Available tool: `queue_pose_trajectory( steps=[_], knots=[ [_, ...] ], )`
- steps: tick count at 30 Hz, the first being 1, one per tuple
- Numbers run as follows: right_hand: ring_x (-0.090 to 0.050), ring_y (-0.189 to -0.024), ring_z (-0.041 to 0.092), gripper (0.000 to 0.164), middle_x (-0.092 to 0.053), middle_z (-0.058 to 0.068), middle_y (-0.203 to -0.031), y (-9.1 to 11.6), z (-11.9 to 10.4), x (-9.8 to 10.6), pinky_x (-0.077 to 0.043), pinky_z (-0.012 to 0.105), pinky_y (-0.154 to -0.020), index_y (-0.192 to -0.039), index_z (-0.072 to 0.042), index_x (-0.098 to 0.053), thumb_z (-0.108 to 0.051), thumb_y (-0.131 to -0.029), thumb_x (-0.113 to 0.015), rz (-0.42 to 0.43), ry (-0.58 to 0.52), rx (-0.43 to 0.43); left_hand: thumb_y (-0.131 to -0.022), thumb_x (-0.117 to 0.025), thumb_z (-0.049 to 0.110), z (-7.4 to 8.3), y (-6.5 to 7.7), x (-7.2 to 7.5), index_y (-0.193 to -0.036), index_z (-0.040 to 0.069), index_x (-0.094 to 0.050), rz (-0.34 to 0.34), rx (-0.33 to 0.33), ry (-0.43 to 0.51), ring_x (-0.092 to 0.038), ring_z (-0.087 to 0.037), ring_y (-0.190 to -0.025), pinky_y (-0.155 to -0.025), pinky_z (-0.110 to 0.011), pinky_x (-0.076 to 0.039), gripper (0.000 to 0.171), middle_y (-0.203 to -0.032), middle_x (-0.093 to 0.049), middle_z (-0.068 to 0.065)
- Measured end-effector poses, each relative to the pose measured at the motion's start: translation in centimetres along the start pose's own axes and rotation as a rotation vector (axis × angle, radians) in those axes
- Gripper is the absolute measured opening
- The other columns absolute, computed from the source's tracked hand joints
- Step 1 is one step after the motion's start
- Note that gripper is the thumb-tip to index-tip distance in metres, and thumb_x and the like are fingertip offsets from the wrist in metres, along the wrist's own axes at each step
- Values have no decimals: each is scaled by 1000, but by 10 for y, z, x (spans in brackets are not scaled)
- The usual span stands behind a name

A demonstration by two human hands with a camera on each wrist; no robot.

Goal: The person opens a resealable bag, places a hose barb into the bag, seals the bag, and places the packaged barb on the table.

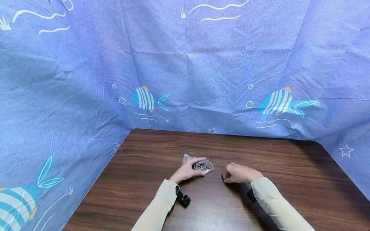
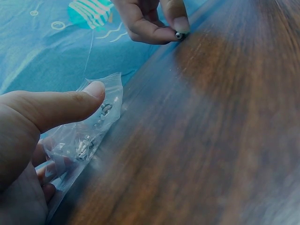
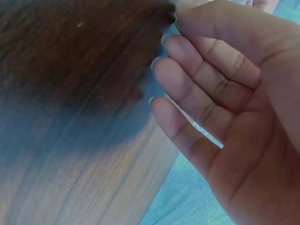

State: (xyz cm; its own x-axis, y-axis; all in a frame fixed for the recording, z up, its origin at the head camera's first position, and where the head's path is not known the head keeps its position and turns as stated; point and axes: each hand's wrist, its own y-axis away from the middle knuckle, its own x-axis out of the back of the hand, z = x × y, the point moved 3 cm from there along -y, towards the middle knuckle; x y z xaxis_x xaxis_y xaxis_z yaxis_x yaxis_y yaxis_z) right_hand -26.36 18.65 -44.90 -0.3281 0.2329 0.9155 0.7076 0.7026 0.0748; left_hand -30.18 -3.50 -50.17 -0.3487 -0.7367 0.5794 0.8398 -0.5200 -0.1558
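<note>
My left hand (image 1: 188, 170) grips a clear plastic zip bag (image 1: 210, 166), the thumb on its near side and the fingers behind it. Inside the bag, several small shiny metal pieces (image 2: 86, 146) lie bunched together; the zip end (image 2: 112, 84) points toward the other hand in the left wrist view. To the right of the bag, a short distance away, my right hand (image 1: 238, 173) is low over the table. Between its thumb and index finger it pinches a small metal piece (image 2: 179, 35) with a round end. The other fingers (image 3: 180, 86) of that hand are bent and hold nothing.
Both hands work over a dark brown wood-grain table (image 1: 162, 144). A blue curtain (image 1: 214, 64) with printed fish hangs behind the table's far edge and along its left side. Dark wrist straps with a camera mount (image 1: 183, 197) sit at the cuffs.
</note>
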Motion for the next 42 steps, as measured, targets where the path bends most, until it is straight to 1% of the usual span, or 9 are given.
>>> queue_pose_trajectory(
  steps=[5, 9, 18, 26, 29, 35, 42],
  knots=[
    [-43, -57, -5, 12, -57, -15, -65, -2, 0, 1, -42, 16, -54, -71, -14, -68, -6, -79, -70, -5, 6, 1, -81, -78, 26, 1, -1, 1, -135, 13, -57, -3, -16, 9, -49, -23, -123, -106, -39, -37, 60, -130, -62, -3],
    [-45, -58, -5, 10, -59, -14, -66, -4, 0, 3, -43, 17, -56, -72, -14, -69, -7, -79, -70, -3, 15, -9, -80, -78, 25, 0, -1, 0, -135, 13, -57, -2, -21, 8, -50, -23, -123, -105, -37, -38, 60, -130, -62, -4],
    [-53, -64, -4, 6, -67, -10, -73, -11, -1, 11, -49, 18, -62, -78, -11, -73, -8, -82, -69, 23, 33, -15, -79, -79, 26, -1, 0, 0, -135, 14, -57, 2, -12, -1, -50, -23, -123, -105, -38, -38, 61, -130, -62, -3],
    [-49, -62, -5, 10, -61, -13, -68, -19, -1, 18, -47, 17, -59, -74, -13, -69, -8, -82, -69, 73, 53, 28, -80, -79, 28, -1, 1, 0, -135, 17, -57, -2, 5, -6, -48, -23, -123, -106, -41, -36, 60, -129, -62, -1],
    [-49, -61, -4, 11, -61, -11, -68, -22, -2, 21, -47, 17, -59, -74, -13, -69, -6, -82, -68, 94, 67, 52, -80, -78, 28, 0, 1, 1, -135, 17, -57, -4, 11, -8, -48, -24, -123, -106, -42, -36, 60, -130, -61, -2],
    [-50, -62, -3, 8, -63, -8, -69, -28, -3, 24, -48, 17, -59, -75, -11, -68, -6, -82, -69, 104, 60, 51, -80, -78, 28, 0, 1, 1, -135, 17, -57, -4, 8, -14, -48, -25, -123, -105, -42, -37, 60, -131, -60, -4],
    [-49, -62, -2, 9, -61, -8, -70, -36, -6, 27, -46, 17, -57, -76, -11, -67, -6, -82, -69, 119, 52, 47, -81, -78, 26, 0, 0, 0, -136, 15, -56, -12, -5, -8, -52, -24, -119, -101, -36, -41, 60, -131, -59, -7]
  ],
)
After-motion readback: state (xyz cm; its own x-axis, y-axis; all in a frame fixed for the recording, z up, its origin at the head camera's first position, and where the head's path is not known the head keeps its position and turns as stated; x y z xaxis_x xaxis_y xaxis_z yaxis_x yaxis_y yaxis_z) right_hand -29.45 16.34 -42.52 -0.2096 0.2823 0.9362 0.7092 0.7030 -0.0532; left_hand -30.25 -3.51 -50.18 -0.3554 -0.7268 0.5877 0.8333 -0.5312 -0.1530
